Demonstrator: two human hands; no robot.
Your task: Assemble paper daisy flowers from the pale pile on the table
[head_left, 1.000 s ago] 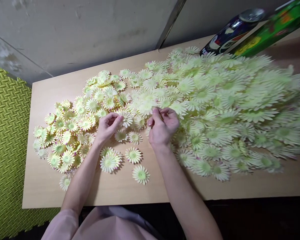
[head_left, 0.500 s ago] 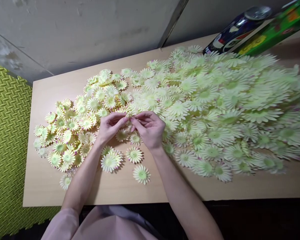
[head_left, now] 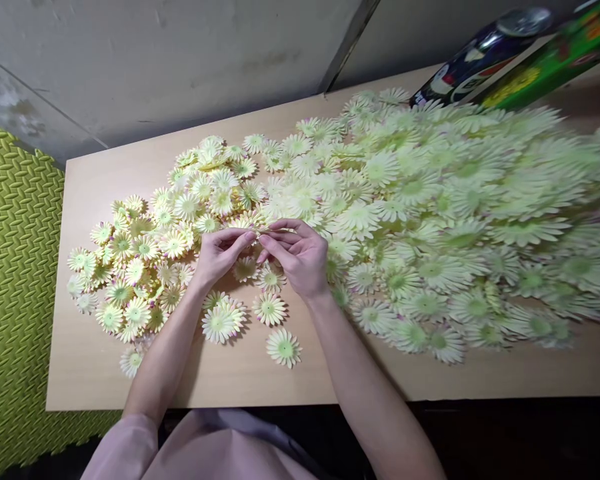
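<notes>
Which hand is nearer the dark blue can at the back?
Right. The right hand is in front of the dark blue can and to its left; the left hand is farther left.

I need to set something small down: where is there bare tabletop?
Bare tabletop shows at the near left corner, this side of the left flower heap; far left, between that heap and the wall; and along the near edge, this side of the large flower pile. Around the left hand and right hand it is crowded.
</notes>
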